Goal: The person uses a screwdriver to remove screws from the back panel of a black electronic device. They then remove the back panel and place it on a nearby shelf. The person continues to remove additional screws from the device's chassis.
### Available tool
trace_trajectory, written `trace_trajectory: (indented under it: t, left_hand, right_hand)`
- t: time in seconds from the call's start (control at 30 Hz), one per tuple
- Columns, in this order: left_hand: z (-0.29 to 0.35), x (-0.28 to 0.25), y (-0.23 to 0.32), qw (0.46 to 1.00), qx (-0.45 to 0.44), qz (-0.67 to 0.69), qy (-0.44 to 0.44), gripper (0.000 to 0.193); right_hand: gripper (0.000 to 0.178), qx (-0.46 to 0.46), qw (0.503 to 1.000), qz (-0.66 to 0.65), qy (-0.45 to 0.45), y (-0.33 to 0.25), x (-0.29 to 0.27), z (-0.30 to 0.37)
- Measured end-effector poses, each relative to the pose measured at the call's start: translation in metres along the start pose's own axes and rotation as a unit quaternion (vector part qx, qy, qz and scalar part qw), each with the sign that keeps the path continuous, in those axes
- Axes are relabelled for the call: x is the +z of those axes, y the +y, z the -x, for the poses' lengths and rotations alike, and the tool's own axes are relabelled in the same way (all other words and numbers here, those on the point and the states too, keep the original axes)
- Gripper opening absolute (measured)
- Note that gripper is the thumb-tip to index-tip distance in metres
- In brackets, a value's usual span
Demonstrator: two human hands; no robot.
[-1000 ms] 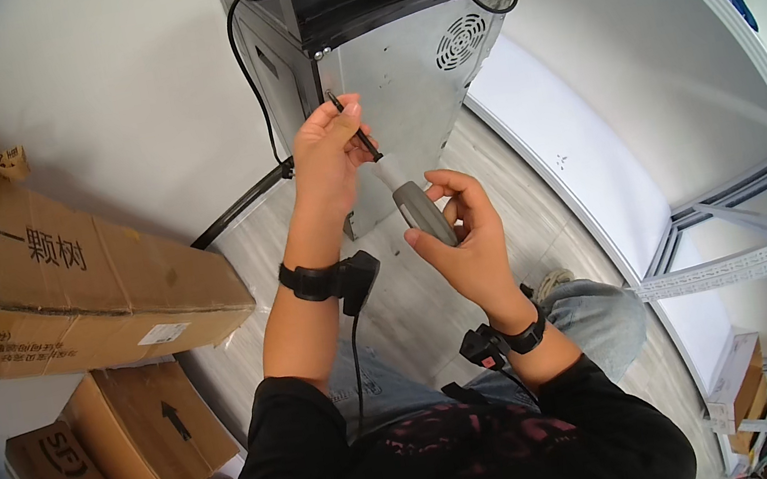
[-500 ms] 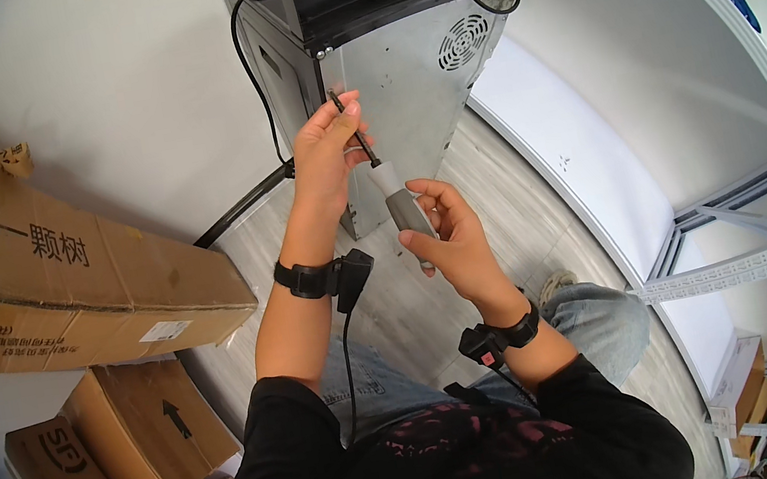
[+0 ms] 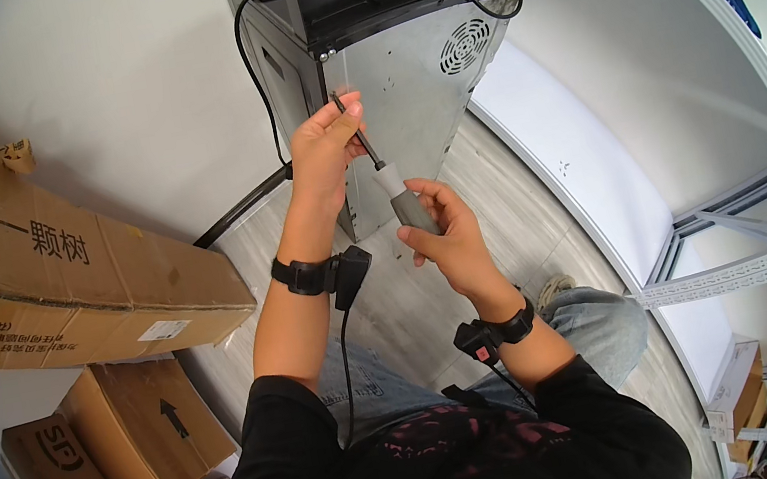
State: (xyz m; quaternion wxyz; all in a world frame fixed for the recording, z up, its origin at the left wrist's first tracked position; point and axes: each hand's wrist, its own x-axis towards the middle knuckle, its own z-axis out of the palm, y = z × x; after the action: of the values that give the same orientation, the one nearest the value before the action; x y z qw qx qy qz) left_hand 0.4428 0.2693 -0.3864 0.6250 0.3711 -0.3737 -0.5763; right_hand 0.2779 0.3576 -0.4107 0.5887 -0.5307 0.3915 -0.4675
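Both my hands are closed on a screwdriver point(image 3: 410, 210) with a thick grey handle and a dark, slim shaft. My left hand point(image 3: 319, 157) pinches the shaft close to its tip. My right hand point(image 3: 454, 240) wraps its fingers and thumb round the lower part of the handle. The tool slants up and to the left, its tip pointing at the left edge of a light grey metal panel point(image 3: 408, 83) on a dark-framed machine. Whether the tip touches the panel I cannot tell. Each of my wrists wears a black strap with a small cabled device.
A round vent point(image 3: 465, 45) sits in the panel, and a black cable point(image 3: 244, 55) hangs along the machine's left side. Cardboard boxes point(image 3: 83, 259) stand at the left. White metal shelving point(image 3: 581, 145) curves along the right. Pale wood-look floor point(image 3: 403, 292) lies below my hands.
My right hand's fingers have shifted a little on the handle, which has turned slightly. My left hand keeps its pinch on the shaft, almost unmoved.
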Motion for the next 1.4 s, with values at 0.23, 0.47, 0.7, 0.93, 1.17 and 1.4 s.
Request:
trace_trajectory:
  t: [0.23,0.47,0.7,0.93,1.17,1.4]
  left_hand:
    - [0.000,-0.002,0.002,1.000,-0.003,0.018,0.007,0.027]
    - [-0.002,0.001,-0.003,1.000,-0.003,0.004,0.007,0.027]
    - [-0.001,-0.004,0.002,1.000,-0.011,-0.007,-0.008,0.026]
    - [0.004,0.004,0.003,1.000,-0.012,0.023,0.010,0.026]
    - [-0.003,-0.004,-0.005,1.000,-0.009,0.009,-0.006,0.028]
    - [0.004,0.006,0.004,0.999,-0.015,0.044,0.014,0.027]
  right_hand:
    - [0.045,0.143,0.947,-0.262,-0.121,-0.013,-0.006,-0.003]
    - [0.048,0.040,0.997,-0.054,-0.049,0.009,0.000,-0.003]
    - [0.047,0.120,0.971,-0.184,-0.089,-0.002,-0.003,-0.005]
    - [0.049,0.067,0.993,-0.081,-0.054,0.006,-0.003,-0.005]
    - [0.052,0.086,0.990,-0.105,-0.046,0.006,-0.002,-0.006]
    - [0.051,0.118,0.977,-0.170,-0.049,0.008,-0.011,-0.008]
